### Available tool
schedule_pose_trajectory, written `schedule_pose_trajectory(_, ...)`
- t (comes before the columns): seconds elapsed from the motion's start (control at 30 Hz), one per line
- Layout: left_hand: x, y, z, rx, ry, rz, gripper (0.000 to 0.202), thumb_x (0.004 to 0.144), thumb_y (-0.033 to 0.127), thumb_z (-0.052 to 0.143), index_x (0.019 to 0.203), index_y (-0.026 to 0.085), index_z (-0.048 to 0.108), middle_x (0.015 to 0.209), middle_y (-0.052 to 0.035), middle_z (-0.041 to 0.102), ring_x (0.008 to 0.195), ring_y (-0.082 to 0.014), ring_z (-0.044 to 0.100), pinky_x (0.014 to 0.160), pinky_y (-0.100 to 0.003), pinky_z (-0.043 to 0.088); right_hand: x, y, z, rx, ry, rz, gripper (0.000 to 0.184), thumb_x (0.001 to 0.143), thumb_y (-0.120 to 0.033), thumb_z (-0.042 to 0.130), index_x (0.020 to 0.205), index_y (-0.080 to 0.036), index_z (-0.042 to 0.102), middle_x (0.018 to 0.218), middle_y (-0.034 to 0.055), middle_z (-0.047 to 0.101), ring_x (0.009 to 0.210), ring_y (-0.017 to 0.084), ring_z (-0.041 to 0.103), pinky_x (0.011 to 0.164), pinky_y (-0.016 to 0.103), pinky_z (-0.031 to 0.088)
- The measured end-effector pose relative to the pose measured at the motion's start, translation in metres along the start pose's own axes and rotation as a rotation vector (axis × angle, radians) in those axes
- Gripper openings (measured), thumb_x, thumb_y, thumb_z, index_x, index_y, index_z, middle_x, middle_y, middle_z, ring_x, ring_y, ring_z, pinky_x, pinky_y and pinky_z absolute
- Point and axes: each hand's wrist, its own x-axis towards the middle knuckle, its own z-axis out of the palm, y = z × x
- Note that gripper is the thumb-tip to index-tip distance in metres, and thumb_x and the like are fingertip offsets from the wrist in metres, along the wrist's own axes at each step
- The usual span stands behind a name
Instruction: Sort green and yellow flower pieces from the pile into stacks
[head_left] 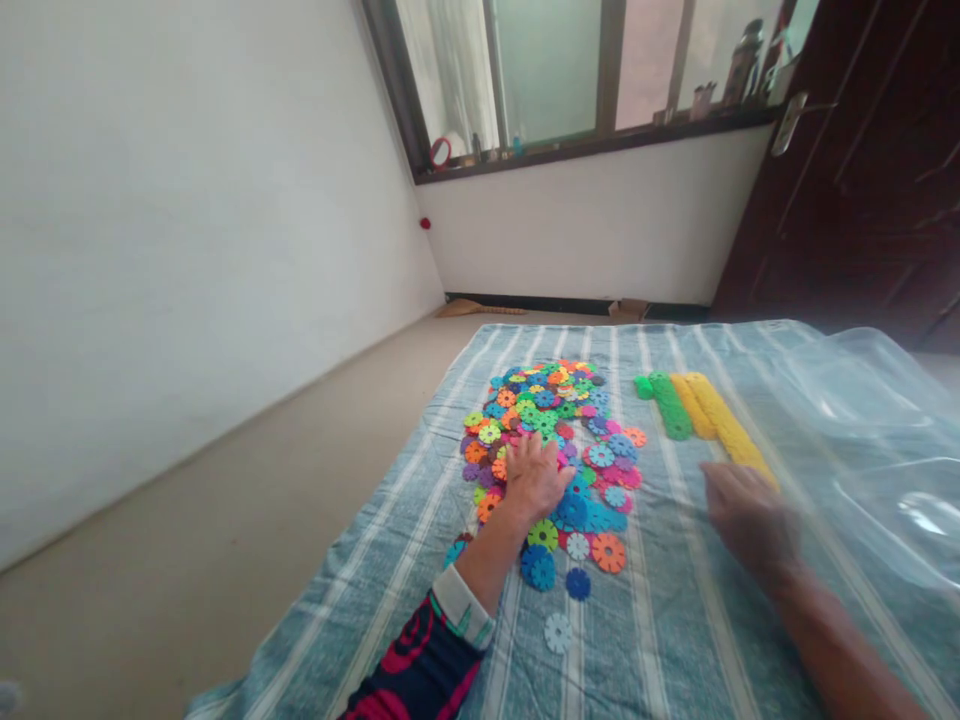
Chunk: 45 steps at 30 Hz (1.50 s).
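A heap of coloured snowflake-shaped plastic discs [551,420] lies on a blue striped cloth [675,640]. My left hand [534,475] rests palm down on the heap's near side, fingers stretched out over the discs. To the right lie stacked rows of discs: a short green row [670,404] and two longer yellow rows [724,425]. My right hand [746,515] is blurred and sits at the near end of the yellow rows; its fingers cannot be made out. Loose blue, orange and white discs [577,583] lie near my left wrist.
A clear plastic bag or sheet [870,440] covers the cloth's right side. Bare beige floor [285,470] lies left of the cloth, with a white wall [187,250] beyond. A dark wooden door [862,180] stands at the right, a window [570,70] at the back.
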Motion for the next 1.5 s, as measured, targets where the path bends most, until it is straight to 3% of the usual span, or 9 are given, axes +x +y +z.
schedule_pose_trajectory(0.13, -0.005, 0.009, 0.006, 0.002, 0.024, 0.159, 0.040, 0.092, 0.038, 0.043, 0.128, 0.023, 0.052, 0.144, -0.0101, 0.046, 0.134, -0.0293, 0.037, 0.110, -0.053, 0.030, 0.000, -0.016, 0.003, 0.115, -0.011, -0.069, 0.020, 0.092, -0.014, 0.048, 0.089, -0.015, 0.068, 0.076, 0.0040, 0.067, 0.074, 0.017, 0.058, 0.068, 0.026, 0.040)
schedule_pose_trajectory(0.23, -0.008, 0.013, 0.003, -0.010, 0.039, 0.260, 0.029, 0.093, 0.026, 0.039, 0.114, 0.022, 0.058, 0.129, -0.0082, 0.057, 0.123, -0.0242, 0.047, 0.105, -0.045, 0.036, 0.000, -0.027, 0.003, 0.190, -0.035, -0.107, 0.020, 0.091, -0.012, 0.048, 0.091, -0.015, 0.068, 0.077, 0.0038, 0.067, 0.074, 0.016, 0.059, 0.068, 0.025, 0.040)
schedule_pose_trajectory(0.47, -0.007, 0.012, -0.008, -0.037, -0.025, 0.379, 0.024, 0.086, 0.013, 0.041, 0.097, 0.018, 0.062, 0.107, -0.0088, 0.064, 0.106, -0.0217, 0.056, 0.095, -0.036, 0.043, -0.002, -0.040, 0.002, 0.257, -0.160, -0.078, 0.025, 0.093, -0.015, 0.044, 0.092, -0.018, 0.069, 0.079, 0.0047, 0.068, 0.078, 0.016, 0.061, 0.068, 0.024, 0.041)
schedule_pose_trajectory(0.6, -0.007, 0.012, -0.013, -0.051, -0.069, 0.389, 0.026, 0.081, 0.010, 0.044, 0.096, 0.018, 0.063, 0.106, -0.0090, 0.066, 0.104, -0.0220, 0.059, 0.094, -0.035, 0.046, -0.004, -0.039, 0.003, 0.262, -0.255, -0.029, 0.029, 0.094, -0.017, 0.041, 0.093, -0.020, 0.070, 0.083, 0.0051, 0.070, 0.079, 0.016, 0.061, 0.069, 0.024, 0.042)
schedule_pose_trajectory(0.77, -0.006, 0.005, -0.021, -0.078, -0.111, 0.395, 0.033, 0.075, 0.005, 0.047, 0.097, 0.020, 0.066, 0.104, -0.0080, 0.068, 0.102, -0.0209, 0.061, 0.092, -0.032, 0.048, -0.007, -0.037, 0.006, 0.285, -0.284, -0.021, 0.030, 0.094, -0.017, 0.040, 0.093, -0.020, 0.070, 0.083, 0.0053, 0.070, 0.078, 0.016, 0.061, 0.070, 0.025, 0.043)
schedule_pose_trajectory(0.9, 0.001, -0.016, -0.030, -0.085, -0.133, 0.320, 0.032, 0.072, 0.004, 0.050, 0.093, 0.018, 0.068, 0.100, -0.0082, 0.070, 0.098, -0.0216, 0.064, 0.088, -0.030, 0.049, -0.007, -0.036, 0.007, 0.293, -0.304, -0.007, 0.028, 0.093, -0.017, 0.041, 0.094, -0.020, 0.070, 0.083, 0.0052, 0.069, 0.079, 0.017, 0.061, 0.069, 0.025, 0.043)
schedule_pose_trajectory(1.07, 0.014, -0.052, -0.036, -0.122, -0.071, 0.199, 0.040, 0.071, 0.003, 0.047, 0.098, 0.021, 0.070, 0.097, -0.0047, 0.073, 0.097, -0.0188, 0.065, 0.088, -0.027, 0.048, -0.006, -0.036, 0.009, 0.299, -0.312, 0.019, 0.027, 0.094, -0.019, 0.043, 0.095, -0.021, 0.070, 0.083, 0.0047, 0.069, 0.082, 0.017, 0.061, 0.070, 0.025, 0.042)
schedule_pose_trajectory(1.23, 0.020, -0.066, -0.037, -0.083, -0.062, 0.101, 0.041, 0.074, 0.008, 0.048, 0.106, 0.022, 0.069, 0.108, -0.0063, 0.071, 0.102, -0.0203, 0.064, 0.089, -0.029, 0.048, -0.004, -0.035, 0.009, 0.318, -0.328, 0.047, 0.027, 0.093, -0.019, 0.044, 0.095, -0.021, 0.070, 0.083, 0.0046, 0.069, 0.082, 0.017, 0.061, 0.070, 0.025, 0.042)
schedule_pose_trajectory(1.5, 0.018, -0.061, -0.032, -0.174, -0.113, 0.359, 0.038, 0.068, 0.012, 0.059, 0.103, 0.022, 0.069, 0.113, -0.0052, 0.068, 0.111, -0.0210, 0.059, 0.098, -0.032, 0.044, -0.003, -0.034, 0.009, 0.316, -0.361, 0.074, 0.027, 0.092, -0.021, 0.044, 0.094, -0.023, 0.070, 0.084, 0.0040, 0.068, 0.081, 0.017, 0.059, 0.069, 0.025, 0.042)
